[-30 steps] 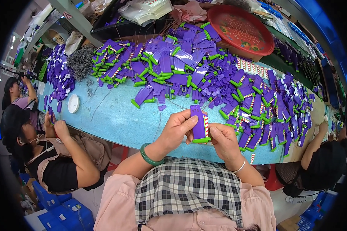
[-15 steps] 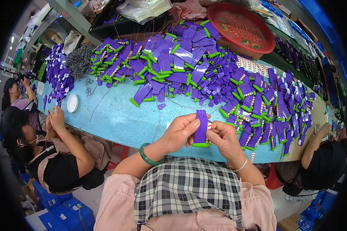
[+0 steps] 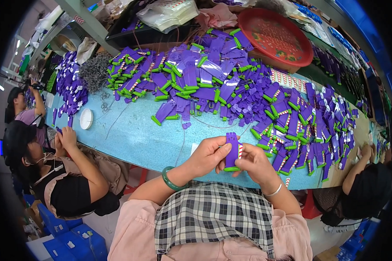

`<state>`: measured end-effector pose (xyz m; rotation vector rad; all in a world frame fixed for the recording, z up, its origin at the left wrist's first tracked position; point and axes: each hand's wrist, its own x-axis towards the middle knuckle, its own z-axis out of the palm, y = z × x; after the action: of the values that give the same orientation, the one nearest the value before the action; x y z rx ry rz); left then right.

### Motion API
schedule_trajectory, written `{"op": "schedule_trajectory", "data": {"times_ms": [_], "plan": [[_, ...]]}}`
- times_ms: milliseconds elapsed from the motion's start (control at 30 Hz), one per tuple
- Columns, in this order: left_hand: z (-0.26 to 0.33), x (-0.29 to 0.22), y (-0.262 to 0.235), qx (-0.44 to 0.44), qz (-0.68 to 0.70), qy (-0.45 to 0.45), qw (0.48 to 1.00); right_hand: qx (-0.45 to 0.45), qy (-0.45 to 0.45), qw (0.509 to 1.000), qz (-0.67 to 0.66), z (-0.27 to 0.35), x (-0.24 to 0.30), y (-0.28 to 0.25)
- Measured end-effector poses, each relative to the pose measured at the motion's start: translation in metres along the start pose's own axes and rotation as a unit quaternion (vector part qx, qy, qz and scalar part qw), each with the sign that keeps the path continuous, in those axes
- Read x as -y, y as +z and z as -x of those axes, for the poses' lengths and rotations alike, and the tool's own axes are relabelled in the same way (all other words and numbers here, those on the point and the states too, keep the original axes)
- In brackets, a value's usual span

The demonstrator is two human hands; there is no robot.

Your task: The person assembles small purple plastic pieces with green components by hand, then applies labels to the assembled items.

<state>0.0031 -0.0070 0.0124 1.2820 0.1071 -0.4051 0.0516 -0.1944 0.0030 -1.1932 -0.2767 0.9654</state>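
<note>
In the lower middle of the frame, the left hand point(image 3: 213, 154) has its thumb and fingers closed on a flat purple piece point(image 3: 231, 145), which stands nearly upright with its green end point(image 3: 231, 169) downward. The right hand point(image 3: 257, 164) is against the piece's right side, thumb and forefinger together at a red-and-white striped strip point(image 3: 240, 151) along that edge; whether they pinch the strip or only press it is hard to tell, as the fingers cover the spot. A green bangle point(image 3: 167, 181) circles the left wrist.

The piece is above the near edge of the blue table point(image 3: 146, 139), just over the checked apron point(image 3: 213, 213). Across the centre and right of the frame spreads a heap of purple-and-green pieces point(image 3: 189, 75). A red round tray point(image 3: 276, 37) sits at upper right, and a white round dish point(image 3: 86, 118) lies left of centre. A co-worker point(image 3: 76, 187) sits at the left.
</note>
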Motion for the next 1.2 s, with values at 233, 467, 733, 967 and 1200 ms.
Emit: {"op": "schedule_trajectory", "data": {"times_ms": [233, 467, 733, 967, 1200], "plan": [[-0.047, 0.002, -0.062, -0.203, -0.507, 0.293, 0.785, -0.192, -0.168, 0.966, -0.037, 0.006, -0.003, -0.026], [-0.069, -0.018, -0.075, -0.154, -0.75, 0.223, 0.603, -0.113, -0.138, 0.984, 0.023, 0.004, -0.004, -0.012], [-0.075, -0.02, -0.087, -0.146, -0.739, 0.307, 0.581, -0.095, -0.133, 0.986, 0.032, 0.0, 0.003, -0.012], [-0.072, -0.022, -0.101, -0.162, -0.754, 0.3, 0.561, -0.103, -0.125, 0.986, 0.029, 0.006, -0.004, -0.018], [-0.068, -0.027, -0.101, -0.17, -0.754, 0.283, 0.567, -0.077, -0.102, 0.991, 0.036, 0.003, -0.006, -0.02]]}}
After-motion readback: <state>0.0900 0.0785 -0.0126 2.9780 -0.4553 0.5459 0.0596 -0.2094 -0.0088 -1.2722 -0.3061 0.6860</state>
